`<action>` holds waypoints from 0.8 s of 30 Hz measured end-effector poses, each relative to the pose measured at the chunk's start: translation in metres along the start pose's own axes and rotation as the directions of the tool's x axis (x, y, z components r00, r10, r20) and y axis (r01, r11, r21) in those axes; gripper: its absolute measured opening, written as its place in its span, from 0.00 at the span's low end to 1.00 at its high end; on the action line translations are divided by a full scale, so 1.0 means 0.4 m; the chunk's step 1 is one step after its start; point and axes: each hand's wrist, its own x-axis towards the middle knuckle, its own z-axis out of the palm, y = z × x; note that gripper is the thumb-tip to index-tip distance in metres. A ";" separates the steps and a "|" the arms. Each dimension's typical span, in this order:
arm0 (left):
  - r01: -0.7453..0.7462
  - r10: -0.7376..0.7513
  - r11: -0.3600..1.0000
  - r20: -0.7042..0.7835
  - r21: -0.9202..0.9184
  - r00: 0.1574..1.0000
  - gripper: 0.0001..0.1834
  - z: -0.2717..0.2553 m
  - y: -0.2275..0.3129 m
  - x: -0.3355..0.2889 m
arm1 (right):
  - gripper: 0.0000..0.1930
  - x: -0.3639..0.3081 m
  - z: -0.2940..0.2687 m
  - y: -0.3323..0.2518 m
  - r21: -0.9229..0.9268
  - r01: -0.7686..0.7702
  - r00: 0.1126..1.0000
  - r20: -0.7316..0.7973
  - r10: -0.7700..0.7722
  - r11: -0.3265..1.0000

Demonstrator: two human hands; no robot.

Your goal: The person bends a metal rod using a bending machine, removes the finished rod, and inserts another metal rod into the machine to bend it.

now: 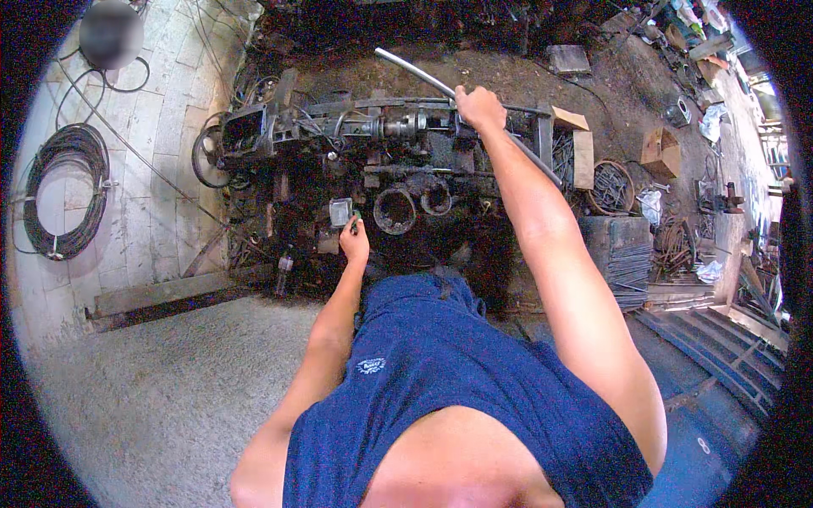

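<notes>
My right arm reaches forward over a dark, greasy machine (396, 127) with a long frame and a shiny round spindle part. At its far side my right hand (480, 108) is closed around a pale metal bar (415, 71), which slants up to the left beyond the fist. My left hand (354, 243) is nearer my body, its fingers pinched together by a small greenish piece. Just above those fingers sits a small grey, box-like part (340, 212). Whatever the fingertips grip is too small to tell. Two round, ring-shaped openings (395, 210) show right of my left hand.
On the right stand an open cardboard box (660, 152), a round basket of metal pieces (610, 186) and a stack of thin rods (625, 262). A black cable coil (63, 190) lies at left. A plastic bottle (284, 271) stands by a beam (182, 292).
</notes>
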 end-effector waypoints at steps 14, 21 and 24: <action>0.068 -0.052 0.967 0.071 -0.247 0.996 0.18 0.019 -0.060 0.021 | 0.34 -0.013 -0.014 -0.016 -0.047 -0.017 0.999 0.036 0.018 0.999; 0.177 -0.095 0.900 0.216 -0.399 0.972 0.19 -0.012 -0.016 -0.003 | 0.32 -0.010 -0.001 -0.011 -0.056 -0.027 0.999 -0.031 0.026 0.998; 0.155 -0.082 0.904 0.194 -0.399 0.978 0.19 -0.018 -0.022 -0.006 | 0.32 -0.015 -0.008 -0.024 -0.060 -0.023 0.999 -0.032 0.021 0.998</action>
